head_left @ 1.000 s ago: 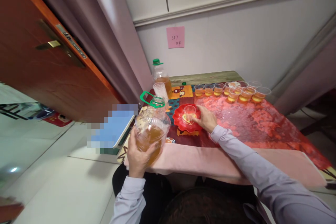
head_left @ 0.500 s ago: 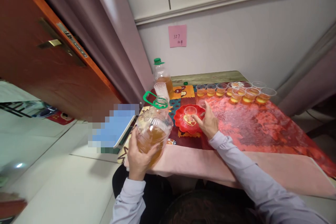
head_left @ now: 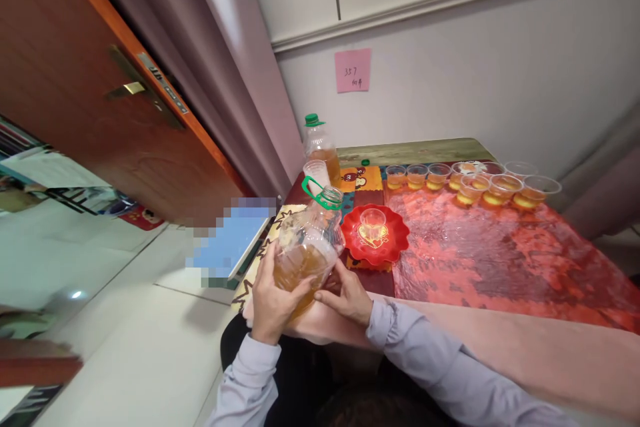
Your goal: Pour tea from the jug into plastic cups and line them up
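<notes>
1. Grip. Left hand [head_left: 273,297] wraps the lower body of the jug [head_left: 306,255] from the near-left side, fingers closed on it. Right hand [head_left: 345,295] is cupped under/against the jug's base on the near-right side, fingers curled in contact. The jug sits between both hands, off the desk [head_left: 500,260], just above its near-left edge.

2. Jug orientation. Long axis runs base-to-neck, tilted: base near & low toward the person, neck up, away & slightly right. Open mouth w/ green ring and handle [head_left: 320,190] points toward the red plate [head_left: 395,250]. Amber liquid fills approx. the lower half, pooled at the base end.

3. Technique (judgement). For a clean pour, keep the right hand as base support and use the left hand to set tilt. Raise the base slowly; liquid looks likely to surge once it reaches the neck. Align the mouth over the empty cup [head_left: 373,219] before tilting further. The cup is small and light, so a thin stream is advisable.

4. Farther items. The cup stands upright at the plate centre. A second bottle [head_left: 320,147] w/ green cap and a cup stack [head_left: 317,175] stand behind the jug. Filled cups [head_left: 480,180] line the far desk edge.
</notes>
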{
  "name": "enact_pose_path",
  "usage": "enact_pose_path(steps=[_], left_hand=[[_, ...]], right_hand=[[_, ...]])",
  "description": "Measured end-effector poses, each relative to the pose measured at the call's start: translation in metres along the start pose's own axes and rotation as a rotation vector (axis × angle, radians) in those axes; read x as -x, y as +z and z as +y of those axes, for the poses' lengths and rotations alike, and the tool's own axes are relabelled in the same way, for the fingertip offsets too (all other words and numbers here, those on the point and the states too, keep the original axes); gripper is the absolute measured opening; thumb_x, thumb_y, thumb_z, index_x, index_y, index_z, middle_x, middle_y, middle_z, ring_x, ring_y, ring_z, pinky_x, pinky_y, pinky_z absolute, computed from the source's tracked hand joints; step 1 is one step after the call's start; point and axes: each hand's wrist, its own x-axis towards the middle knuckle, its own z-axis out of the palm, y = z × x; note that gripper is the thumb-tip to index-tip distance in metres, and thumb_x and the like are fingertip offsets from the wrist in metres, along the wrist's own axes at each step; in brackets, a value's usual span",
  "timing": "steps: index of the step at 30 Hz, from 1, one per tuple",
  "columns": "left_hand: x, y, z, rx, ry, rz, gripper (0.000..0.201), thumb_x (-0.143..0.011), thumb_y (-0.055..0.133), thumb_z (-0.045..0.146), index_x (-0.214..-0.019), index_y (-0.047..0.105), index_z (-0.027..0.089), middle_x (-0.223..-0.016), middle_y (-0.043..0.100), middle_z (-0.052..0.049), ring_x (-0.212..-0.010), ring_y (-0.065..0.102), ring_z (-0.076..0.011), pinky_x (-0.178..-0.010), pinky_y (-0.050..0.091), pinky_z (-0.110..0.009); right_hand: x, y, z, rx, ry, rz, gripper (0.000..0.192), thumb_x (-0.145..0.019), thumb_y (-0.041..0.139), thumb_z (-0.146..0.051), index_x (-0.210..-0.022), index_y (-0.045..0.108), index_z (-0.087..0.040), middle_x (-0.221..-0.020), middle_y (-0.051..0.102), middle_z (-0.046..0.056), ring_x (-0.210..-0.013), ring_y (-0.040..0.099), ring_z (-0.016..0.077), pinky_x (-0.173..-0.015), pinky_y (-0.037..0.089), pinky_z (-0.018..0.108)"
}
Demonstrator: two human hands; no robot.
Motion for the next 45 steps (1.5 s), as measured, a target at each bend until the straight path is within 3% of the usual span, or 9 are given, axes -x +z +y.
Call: enact_pose_path(steps=[6,10,19,24,32,37,45], left_hand=[[-0.017,-0.003,0.017,-0.018,-0.061,-0.116,0.105,-0.066,0.085,0.065,-0.154,0.049,0.020,-0.150,0.061,-0.017,-0.136,0.061,-0.0340,-0.116,0.048,-0.048],[-0.024,-0.008,0.021,-0.105,-0.079,-0.179,0.100,-0.067,0.083,0.064,-0.151,0.052,0.022,-0.145,0.065,-0.016,-0.129,0.066,-0.0332,-0.110,0.053,-0.048],[-0.035,-0.022,0.023,-0.278,0.066,-0.285,0.100,-0.065,0.083,0.067,-0.150,0.054,0.023,-0.140,0.069,-0.013,-0.125,0.068,-0.0349,-0.104,0.055,-0.047],[-0.041,-0.023,0.023,-0.339,0.102,-0.316,0.103,-0.064,0.082,0.071,-0.151,0.054,0.023,-0.141,0.070,-0.013,-0.123,0.070,-0.0349,-0.101,0.056,-0.045],[-0.054,-0.025,0.045,-0.401,0.050,-0.431,0.098,-0.066,0.080,0.068,-0.149,0.055,0.022,-0.143,0.068,-0.014,-0.126,0.067,-0.0364,-0.103,0.054,-0.045],[-0.060,-0.028,0.067,-0.435,-0.001,-0.525,0.085,-0.073,0.077,0.061,-0.146,0.055,0.025,-0.139,0.069,-0.012,-0.124,0.068,-0.0320,-0.105,0.051,-0.041],[-0.065,-0.029,0.073,-0.389,-0.017,-0.541,0.084,-0.070,0.079,0.060,-0.144,0.059,0.024,-0.134,0.073,-0.011,-0.122,0.069,-0.0332,-0.099,0.053,-0.040]], right_hand=[[0.001,-0.003,-0.001,-0.221,0.025,-0.025,0.068,-0.084,0.074,-0.068,-0.135,0.054,-0.027,-0.113,0.072,0.008,-0.091,0.074,0.0240,-0.074,0.064,0.036],[0.001,-0.002,0.001,-0.311,0.054,-0.025,0.059,-0.081,0.079,-0.066,-0.116,0.062,-0.022,-0.103,0.073,0.005,-0.080,0.072,0.0191,-0.071,0.061,0.033],[0.003,0.002,0.006,-0.154,0.053,-0.013,0.057,-0.075,0.082,-0.069,-0.103,0.074,-0.020,-0.085,0.076,0.005,-0.083,0.072,0.0233,-0.073,0.059,0.034],[0.003,0.003,0.008,-0.168,0.048,-0.034,0.057,-0.077,0.082,-0.069,-0.106,0.077,-0.020,-0.084,0.076,0.005,-0.074,0.070,0.0207,-0.065,0.058,0.031],[0.003,0.003,0.010,-0.201,0.066,-0.074,0.058,-0.081,0.077,-0.071,-0.100,0.078,-0.017,-0.078,0.075,0.005,-0.063,0.068,0.0170,-0.059,0.057,0.028],[0.001,0.003,0.011,-0.226,0.124,-0.075,0.064,-0.078,0.078,-0.073,-0.101,0.077,-0.013,-0.074,0.073,0.004,-0.059,0.067,0.0152,-0.058,0.057,0.027],[0.001,0.002,0.010,-0.211,0.169,-0.074,0.068,-0.076,0.077,-0.076,-0.100,0.077,-0.013,-0.073,0.073,0.005,-0.058,0.069,0.0167,-0.055,0.057,0.027]])
